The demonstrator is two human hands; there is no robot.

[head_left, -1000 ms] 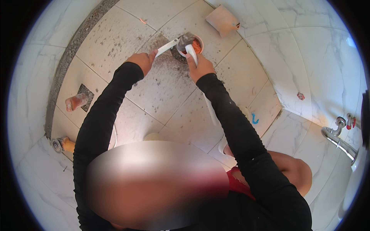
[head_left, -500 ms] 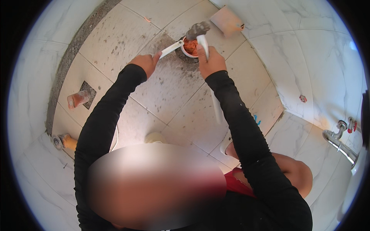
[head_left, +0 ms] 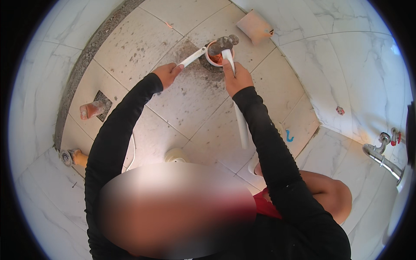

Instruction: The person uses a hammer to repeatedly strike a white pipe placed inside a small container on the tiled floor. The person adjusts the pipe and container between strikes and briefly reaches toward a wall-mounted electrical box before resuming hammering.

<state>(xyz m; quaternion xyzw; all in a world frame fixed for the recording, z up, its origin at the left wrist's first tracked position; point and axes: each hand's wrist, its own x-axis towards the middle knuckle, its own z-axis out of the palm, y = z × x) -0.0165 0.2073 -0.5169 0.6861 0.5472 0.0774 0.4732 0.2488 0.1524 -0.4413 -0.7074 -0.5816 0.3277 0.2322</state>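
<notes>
My left hand (head_left: pixel 167 75) grips a flat white bar (head_left: pixel 193 56) with a small hole at its far end. That end touches or lies just over the rim of a round white pipe opening (head_left: pixel 208 59) in the floor, with crumbly orange material (head_left: pixel 215 58) inside. My right hand (head_left: pixel 239 80) is wrapped round the white handle of a hammer (head_left: pixel 223 43), close below its dirt-caked head. The head hangs over the pipe opening and hides part of the orange filling. Behind my right wrist the long handle runs back toward me.
A dusty block-like piece (head_left: pixel 255 27) lies beyond the pipe, against the right wall. To the left, an orange-brown pipe stub (head_left: pixel 92 110) stands by a square floor cutout, and an angle grinder (head_left: pixel 73 157) lies nearer. A chrome pipe (head_left: pixel 382 162) and red-handled valve (head_left: pixel 395 138) project at right.
The hammer head has come down slightly toward me and covers more of the opening. My left hand has shifted a little, still holding the bar.
</notes>
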